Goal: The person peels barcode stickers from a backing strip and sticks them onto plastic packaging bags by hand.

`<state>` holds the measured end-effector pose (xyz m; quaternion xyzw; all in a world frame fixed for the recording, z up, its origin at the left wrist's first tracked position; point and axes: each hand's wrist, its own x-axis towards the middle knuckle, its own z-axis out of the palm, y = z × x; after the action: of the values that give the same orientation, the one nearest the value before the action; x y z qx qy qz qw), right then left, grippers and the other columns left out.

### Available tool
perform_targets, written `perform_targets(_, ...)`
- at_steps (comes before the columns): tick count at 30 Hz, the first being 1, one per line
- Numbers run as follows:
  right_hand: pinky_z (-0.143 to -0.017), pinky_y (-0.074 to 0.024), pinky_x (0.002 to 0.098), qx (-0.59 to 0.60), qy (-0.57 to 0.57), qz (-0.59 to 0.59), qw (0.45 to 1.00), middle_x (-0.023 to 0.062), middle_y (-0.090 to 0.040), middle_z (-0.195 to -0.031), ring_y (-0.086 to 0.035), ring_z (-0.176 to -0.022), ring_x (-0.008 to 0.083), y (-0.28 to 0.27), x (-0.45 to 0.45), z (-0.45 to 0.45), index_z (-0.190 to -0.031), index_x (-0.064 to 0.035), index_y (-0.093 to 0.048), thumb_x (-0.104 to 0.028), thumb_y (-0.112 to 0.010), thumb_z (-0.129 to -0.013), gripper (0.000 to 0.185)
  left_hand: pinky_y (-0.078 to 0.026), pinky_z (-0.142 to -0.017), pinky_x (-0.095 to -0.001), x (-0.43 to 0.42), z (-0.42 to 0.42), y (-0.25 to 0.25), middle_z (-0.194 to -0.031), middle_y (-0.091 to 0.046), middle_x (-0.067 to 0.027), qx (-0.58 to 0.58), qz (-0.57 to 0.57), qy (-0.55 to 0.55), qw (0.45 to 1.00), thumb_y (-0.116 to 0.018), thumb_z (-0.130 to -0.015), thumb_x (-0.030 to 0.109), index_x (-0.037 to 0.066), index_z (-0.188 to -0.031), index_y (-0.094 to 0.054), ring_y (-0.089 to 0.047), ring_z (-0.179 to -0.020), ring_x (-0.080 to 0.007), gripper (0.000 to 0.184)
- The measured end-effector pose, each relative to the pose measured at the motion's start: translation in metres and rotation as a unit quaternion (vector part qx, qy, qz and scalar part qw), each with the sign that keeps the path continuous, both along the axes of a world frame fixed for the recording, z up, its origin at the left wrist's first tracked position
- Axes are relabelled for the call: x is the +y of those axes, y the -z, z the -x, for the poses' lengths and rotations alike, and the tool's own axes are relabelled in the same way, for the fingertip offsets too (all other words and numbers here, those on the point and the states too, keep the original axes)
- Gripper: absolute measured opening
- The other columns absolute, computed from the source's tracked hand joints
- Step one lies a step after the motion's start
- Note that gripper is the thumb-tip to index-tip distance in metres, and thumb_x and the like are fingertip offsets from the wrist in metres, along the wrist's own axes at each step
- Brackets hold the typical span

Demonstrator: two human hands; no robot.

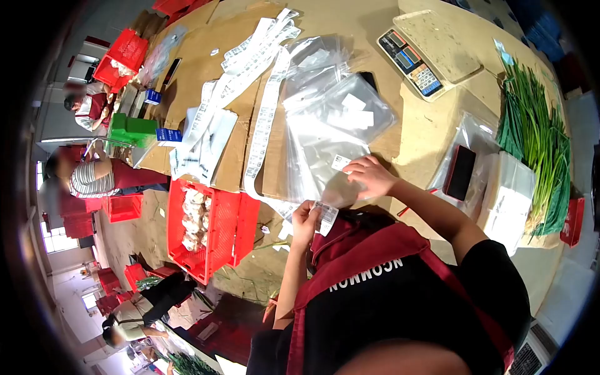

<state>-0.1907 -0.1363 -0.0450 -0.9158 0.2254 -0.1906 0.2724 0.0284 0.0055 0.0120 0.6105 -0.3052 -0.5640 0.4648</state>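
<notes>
My left hand (304, 222) pinches a strip of printed labels (325, 218) at the table's near edge, in front of my apron. Over the stack of clear plastic bags (312, 140), my right hand (372, 177) has its fingertips closed at the edge of a small white label (340, 162). Whether that label is stuck to the top bag or held just above it, I cannot tell. More white label pieces (357, 119) lie on the bags. Long ribbons of printed labels (265, 112) run along the left of the stack.
A digital scale (409, 62) stands at the back right. Green stalks (531, 137), a black phone (459, 172) and packed bags (509, 194) lie to the right. Red crates (212, 234) with pale produce stand left, below the table edge. Other people (94, 178) work farther left.
</notes>
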Motion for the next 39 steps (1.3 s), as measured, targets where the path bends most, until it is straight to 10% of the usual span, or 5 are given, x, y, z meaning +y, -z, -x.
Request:
perform_targets(13, -0.088, -0.0361, 0.0352, -0.050, 0.016, -0.044, 0.998, -0.0006, -0.060, -0.099, -0.052, -0.098, 0.0167, 0.007, -0.002, 0.002, -0.081, -0.0115, -0.063, -0.017, -0.061, -0.077, 0.007, -0.033, -0.040, -0.0188, -0.004, 0.010, -0.003, -0.058, -0.049, 0.0018, 0.009, 0.014, -0.004, 1.000, -0.053, -0.085, 0.003, 0.003, -0.075, -0.053, -0.042, -0.045, -0.0032, 0.010)
perform_targets(17, -0.072, -0.0489, 0.0286, -0.403, 0.131, -0.457, 0.782, 0.0070, -0.060, -0.090, -0.057, -0.078, 0.0157, 0.015, -0.037, 0.012, -0.091, -0.0007, -0.059, 0.004, -0.057, -0.078, 0.014, -0.033, -0.044, -0.0174, 0.001, 0.009, 0.002, -0.064, -0.053, 0.0016, 0.027, 0.019, -0.018, 0.999, -0.051, -0.088, 0.005, 0.002, -0.081, -0.054, -0.042, -0.050, -0.0019, 0.008)
perform_targets(21, -0.070, -0.0442, 0.0262, -0.425, 0.485, -0.221, 0.731, 0.0045, -0.059, -0.081, -0.054, -0.072, 0.0129, -0.044, -0.096, 0.034, -0.086, -0.0016, -0.056, 0.001, -0.056, -0.076, 0.010, -0.039, -0.055, -0.0177, -0.002, 0.011, 0.002, -0.073, -0.057, 0.0003, -0.012, 0.049, -0.010, 0.999, -0.051, -0.091, 0.010, 0.000, -0.085, -0.054, -0.047, -0.062, -0.0027, 0.012)
perform_targets(28, -0.067, -0.0428, 0.0254, -0.006, -0.035, -0.375, 0.927, -0.0001, -0.059, -0.077, -0.053, -0.069, 0.0091, -0.026, 0.006, -0.026, -0.088, -0.0061, -0.061, -0.017, -0.062, -0.084, 0.012, -0.043, -0.061, -0.0224, -0.022, 0.026, 0.006, -0.076, -0.059, -0.0020, -0.169, 0.066, 0.144, 0.973, -0.051, -0.091, 0.012, 0.001, -0.091, -0.054, -0.051, -0.067, -0.0058, 0.012)
perform_targets(39, -0.065, -0.0402, 0.0222, -0.073, -0.010, -0.595, 0.801, 0.0004, -0.058, -0.077, -0.050, -0.071, 0.0077, -0.024, 0.028, -0.033, -0.091, -0.0004, -0.058, -0.015, -0.065, -0.080, 0.019, -0.043, -0.063, -0.0205, -0.019, 0.016, 0.004, -0.079, -0.060, -0.0028, -0.089, 0.043, 0.163, 0.982, -0.054, -0.087, 0.003, -0.002, -0.098, -0.053, -0.054, -0.072, -0.0066, 0.012)
